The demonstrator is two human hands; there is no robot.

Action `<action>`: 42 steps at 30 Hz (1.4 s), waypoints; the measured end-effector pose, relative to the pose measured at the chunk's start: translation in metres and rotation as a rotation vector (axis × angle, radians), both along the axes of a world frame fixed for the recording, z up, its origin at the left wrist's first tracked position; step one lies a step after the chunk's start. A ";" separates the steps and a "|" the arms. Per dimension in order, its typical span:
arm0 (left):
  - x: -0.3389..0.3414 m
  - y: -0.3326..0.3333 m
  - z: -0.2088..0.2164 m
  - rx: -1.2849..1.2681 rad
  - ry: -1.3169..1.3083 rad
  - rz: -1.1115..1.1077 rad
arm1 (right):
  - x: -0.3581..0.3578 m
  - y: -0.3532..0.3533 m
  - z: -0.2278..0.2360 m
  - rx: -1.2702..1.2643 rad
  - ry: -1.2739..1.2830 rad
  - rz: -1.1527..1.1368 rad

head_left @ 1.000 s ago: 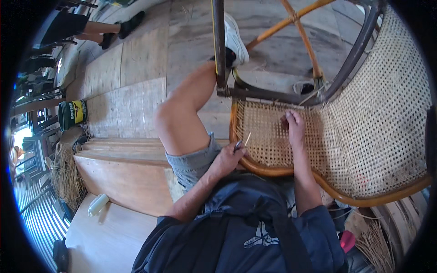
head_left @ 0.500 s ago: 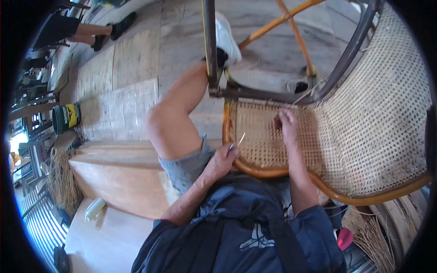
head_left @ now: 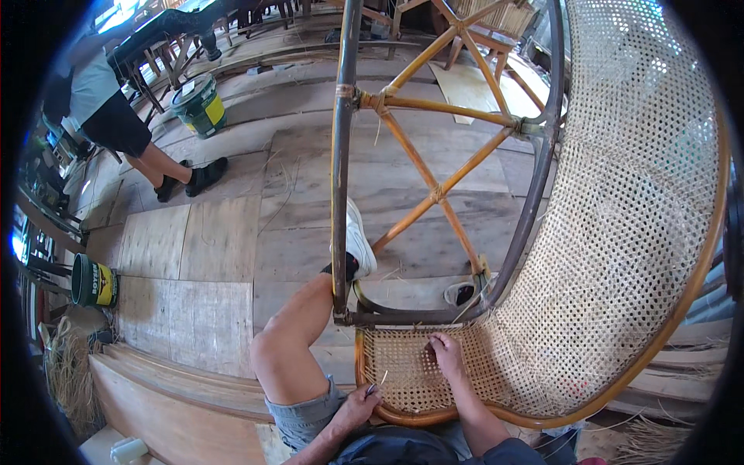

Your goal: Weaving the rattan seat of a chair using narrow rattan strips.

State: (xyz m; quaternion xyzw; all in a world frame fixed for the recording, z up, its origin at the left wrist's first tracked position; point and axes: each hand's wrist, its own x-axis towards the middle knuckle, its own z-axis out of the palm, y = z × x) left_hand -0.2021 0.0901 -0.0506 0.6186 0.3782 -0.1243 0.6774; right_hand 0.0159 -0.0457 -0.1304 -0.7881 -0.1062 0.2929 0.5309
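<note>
A rattan chair lies on its side across me, with a woven cane panel [head_left: 612,232] bordered by a bent orange-brown cane rim [head_left: 690,298]. My left hand [head_left: 358,406] is closed at the rim's lower left corner, around a slim pointed tool [head_left: 384,378] with a dark handle and a pale, thin tip. On the shorter woven section [head_left: 399,363], my right hand [head_left: 447,358] is pinched just below the dark frame bar [head_left: 418,318]. Whatever its fingers hold, if anything, is too small to make out. A loose cane strand sticks up near that bar.
Crossed rattan braces [head_left: 438,194] span the dark frame beyond the seat. My bent leg [head_left: 291,349] is left of the chair. Green buckets [head_left: 203,108] stand on the plank floor [head_left: 217,232], near another person's legs [head_left: 151,159]. Cane bundles [head_left: 74,364] hang at left.
My view has tilted upward, so the chair and hands sit lower and more of the frame and floor shows. Both hands keep nearly the same places on the chair.
</note>
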 end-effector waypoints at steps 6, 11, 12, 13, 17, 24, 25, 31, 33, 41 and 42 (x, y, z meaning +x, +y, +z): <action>0.002 0.007 0.010 0.014 -0.009 -0.027 | -0.003 0.023 0.009 -0.110 -0.174 0.599; 0.035 0.023 0.033 0.360 -0.208 -0.069 | -0.003 0.053 0.031 -0.145 0.126 0.904; 0.038 0.026 0.034 0.455 -0.146 -0.061 | -0.001 0.053 0.026 -0.051 0.282 0.861; 0.046 0.028 0.029 0.461 -0.154 -0.067 | 0.004 0.052 0.022 0.046 0.430 0.806; 0.060 0.026 0.006 0.479 -0.298 0.115 | 0.021 0.047 0.029 0.014 0.284 0.863; 0.067 0.013 -0.013 0.127 -0.314 0.277 | 0.018 0.037 0.039 -0.252 0.071 1.017; 0.066 0.012 -0.013 0.125 -0.315 0.278 | 0.018 0.034 0.036 -0.254 0.070 1.018; 0.066 0.011 -0.018 0.377 -0.407 0.244 | 0.010 0.031 0.025 -0.513 -0.088 1.184; 0.070 0.015 -0.019 0.230 -0.297 0.265 | 0.010 0.039 0.052 -0.537 0.001 1.125; 0.082 0.022 -0.037 0.131 -0.178 0.245 | 0.016 0.020 0.043 -0.356 -0.027 0.897; 0.086 0.022 -0.049 0.114 -0.225 0.255 | 0.020 0.017 0.030 -0.360 -0.163 0.952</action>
